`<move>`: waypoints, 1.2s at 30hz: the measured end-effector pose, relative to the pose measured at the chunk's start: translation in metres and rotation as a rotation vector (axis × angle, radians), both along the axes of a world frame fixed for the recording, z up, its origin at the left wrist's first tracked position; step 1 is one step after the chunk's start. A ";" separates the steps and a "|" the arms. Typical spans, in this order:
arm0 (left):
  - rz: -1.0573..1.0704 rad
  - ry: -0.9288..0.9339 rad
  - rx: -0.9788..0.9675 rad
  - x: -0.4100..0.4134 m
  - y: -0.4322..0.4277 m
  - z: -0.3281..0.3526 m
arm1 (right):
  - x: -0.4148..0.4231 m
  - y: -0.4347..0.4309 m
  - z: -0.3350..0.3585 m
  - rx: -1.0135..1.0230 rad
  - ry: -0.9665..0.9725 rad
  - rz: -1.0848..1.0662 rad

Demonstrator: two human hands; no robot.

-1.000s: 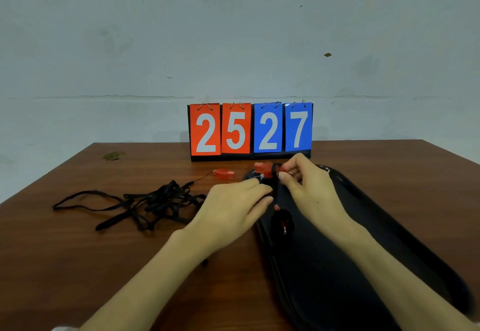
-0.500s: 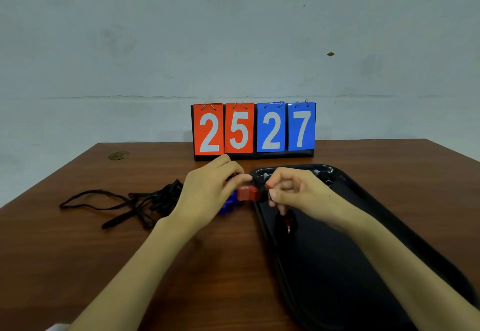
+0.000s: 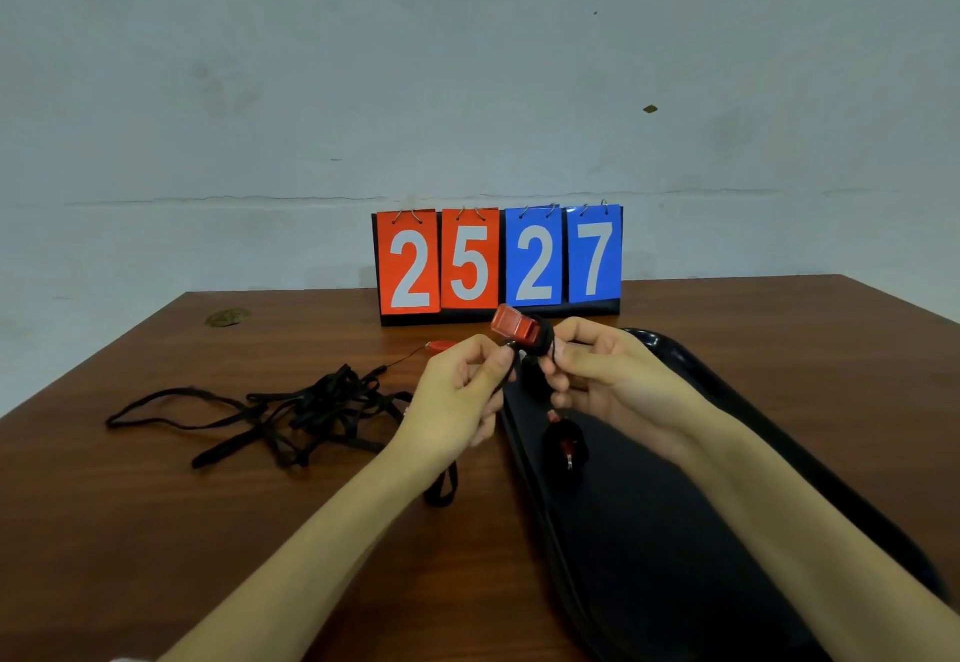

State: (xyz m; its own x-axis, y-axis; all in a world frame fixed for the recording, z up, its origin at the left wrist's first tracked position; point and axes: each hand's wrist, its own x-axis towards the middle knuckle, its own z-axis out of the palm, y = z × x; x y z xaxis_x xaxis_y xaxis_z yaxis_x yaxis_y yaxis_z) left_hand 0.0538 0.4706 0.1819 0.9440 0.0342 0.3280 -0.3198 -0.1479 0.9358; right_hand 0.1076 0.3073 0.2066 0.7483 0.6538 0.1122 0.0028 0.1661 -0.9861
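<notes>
Red whistle (image 3: 511, 323) held over the far left corner of the black tray (image 3: 727, 583), clear of the worktop (image 3: 156, 531). The left hand (image 3: 457, 396) has its grip pinched at the whistle's base. The right hand (image 3: 608, 375) has its grip pinched on the black cord (image 3: 543, 345) coiled beside the whistle. Step judged: winding the cord into a bundle. The next move calls for taut final turns, then placement inside the tray beside the bundled whistle (image 3: 565, 445). Left of the tray lie tangled lanyards (image 3: 311, 412).

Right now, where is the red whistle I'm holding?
In the head view, the red whistle is held between the left hand and right hand, before the scoreboard, above the black tray's left rim.
</notes>
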 end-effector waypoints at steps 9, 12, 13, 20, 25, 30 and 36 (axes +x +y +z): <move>-0.045 0.036 0.161 0.002 -0.003 -0.004 | 0.002 0.004 -0.006 -0.092 -0.121 -0.324; 0.015 0.003 0.340 0.004 -0.004 -0.009 | -0.001 0.008 -0.011 -0.333 -0.459 -0.565; 0.024 0.001 0.368 0.004 -0.003 -0.010 | -0.002 0.009 -0.013 -0.395 -0.560 -0.618; 0.077 0.014 0.551 0.003 0.008 -0.001 | 0.002 0.005 -0.017 -0.741 -0.927 -0.585; 0.047 0.072 0.473 0.003 0.020 0.008 | 0.003 0.002 -0.012 -0.846 -0.943 -0.377; 0.092 0.004 0.477 0.003 0.024 0.012 | -0.001 0.001 -0.008 -0.680 -0.768 -0.153; 0.063 0.021 0.379 0.002 0.025 0.016 | -0.007 0.005 -0.006 -0.504 -0.671 -0.005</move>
State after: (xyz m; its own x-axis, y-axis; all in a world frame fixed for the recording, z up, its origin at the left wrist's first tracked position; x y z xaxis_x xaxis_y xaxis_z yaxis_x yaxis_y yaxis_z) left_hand 0.0562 0.4961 0.1976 0.9506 -0.0281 0.3090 -0.2805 -0.5038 0.8170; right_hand 0.1005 0.3126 0.2005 0.6303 0.7415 0.2298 0.6147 -0.2960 -0.7311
